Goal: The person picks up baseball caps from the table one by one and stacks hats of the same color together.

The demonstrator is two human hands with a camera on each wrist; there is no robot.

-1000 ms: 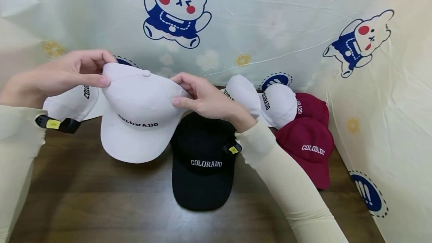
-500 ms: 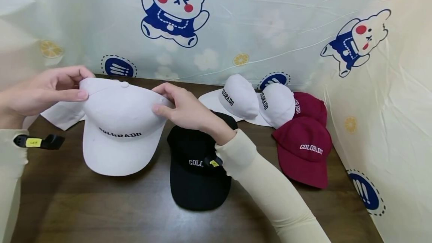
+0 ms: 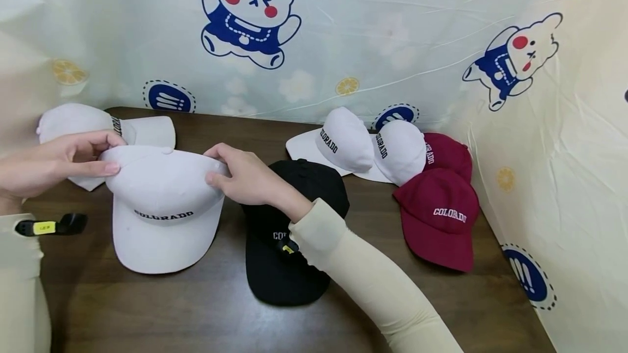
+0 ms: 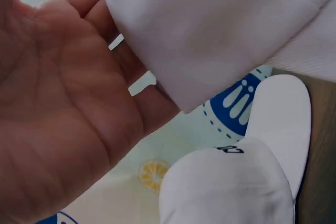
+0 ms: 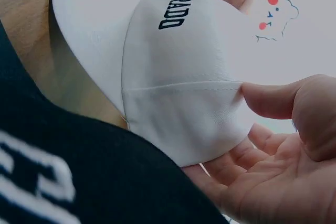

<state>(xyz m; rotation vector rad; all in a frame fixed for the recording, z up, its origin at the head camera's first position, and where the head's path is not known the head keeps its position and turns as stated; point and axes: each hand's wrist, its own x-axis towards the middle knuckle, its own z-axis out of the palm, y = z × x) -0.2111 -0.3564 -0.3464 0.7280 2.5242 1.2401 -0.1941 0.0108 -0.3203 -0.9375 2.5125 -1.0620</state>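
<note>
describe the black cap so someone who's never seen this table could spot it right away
On the dark wooden table, look near the front middle, just right of the white cap held by both hands. The black cap lies flat there, brim toward the viewer, partly under the right forearm. It is the only black one; the others are white or maroon.

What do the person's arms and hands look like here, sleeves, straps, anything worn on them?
Both hands, the left hand and the right hand, are bare, with no gloves or rings showing. Long cream sleeves cover both arms to the wrists. Each wrist carries a small black device with a yellow label: one at the left, one at the right.
</note>
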